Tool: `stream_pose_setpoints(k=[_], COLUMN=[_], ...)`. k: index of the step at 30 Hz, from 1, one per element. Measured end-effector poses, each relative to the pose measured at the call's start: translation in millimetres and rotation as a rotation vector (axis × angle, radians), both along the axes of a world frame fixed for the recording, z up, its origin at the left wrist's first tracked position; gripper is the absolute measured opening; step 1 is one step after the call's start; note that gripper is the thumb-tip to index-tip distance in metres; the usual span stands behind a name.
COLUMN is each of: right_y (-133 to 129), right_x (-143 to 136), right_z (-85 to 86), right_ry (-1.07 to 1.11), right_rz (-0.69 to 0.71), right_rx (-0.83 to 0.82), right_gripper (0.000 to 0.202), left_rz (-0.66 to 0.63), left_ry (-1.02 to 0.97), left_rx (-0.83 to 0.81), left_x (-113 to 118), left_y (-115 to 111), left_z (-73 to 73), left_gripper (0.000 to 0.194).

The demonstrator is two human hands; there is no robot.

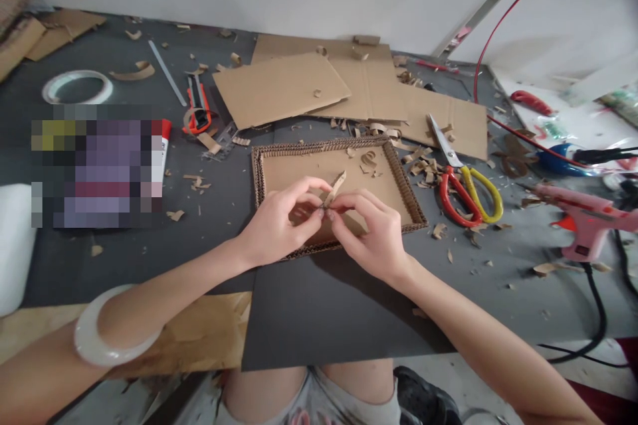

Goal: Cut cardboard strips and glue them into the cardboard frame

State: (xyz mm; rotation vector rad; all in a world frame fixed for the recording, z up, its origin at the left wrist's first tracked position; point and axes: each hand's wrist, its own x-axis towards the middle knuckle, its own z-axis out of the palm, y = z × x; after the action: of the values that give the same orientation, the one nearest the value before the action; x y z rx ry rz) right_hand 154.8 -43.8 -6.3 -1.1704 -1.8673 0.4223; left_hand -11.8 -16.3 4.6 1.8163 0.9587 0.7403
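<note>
Fingertips of the left hand and right hand pinch a small cardboard strip between them, above a shallow cardboard tray with corrugated edges on a dark tabletop. Red-and-yellow-handled scissors and a pink glue gun lie right of the tray, cardboard sheets behind it.

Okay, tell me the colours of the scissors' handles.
One red, one yellow; clearest in the head view.
</note>
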Motion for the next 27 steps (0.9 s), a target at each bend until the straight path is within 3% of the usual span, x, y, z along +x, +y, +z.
stream_pose_setpoints(k=[8,14,27], right_y=[1.1,1.1,-0.6], right_x=[2.4,3.7,-2.1], right_z=[0.5,-0.9,2.2], right_ry=[-0.079,-0.052,0.025], right_rz=[0.022,0.021,0.022], right_rx=[0.118,0.072,-0.022], right_gripper=[0.011,0.011,0.012], left_rz=[-0.024,-0.048,0.042], left_ry=[-0.006,-0.04,0.021], left_rx=[0.04,0.003,0.174], left_x=[-0.2,1.0,2.4], left_y=[-1.4,0.4,-3.6], left_z=[-4.0,-5.3,3.0], left_gripper=[0.023,0.024,0.021])
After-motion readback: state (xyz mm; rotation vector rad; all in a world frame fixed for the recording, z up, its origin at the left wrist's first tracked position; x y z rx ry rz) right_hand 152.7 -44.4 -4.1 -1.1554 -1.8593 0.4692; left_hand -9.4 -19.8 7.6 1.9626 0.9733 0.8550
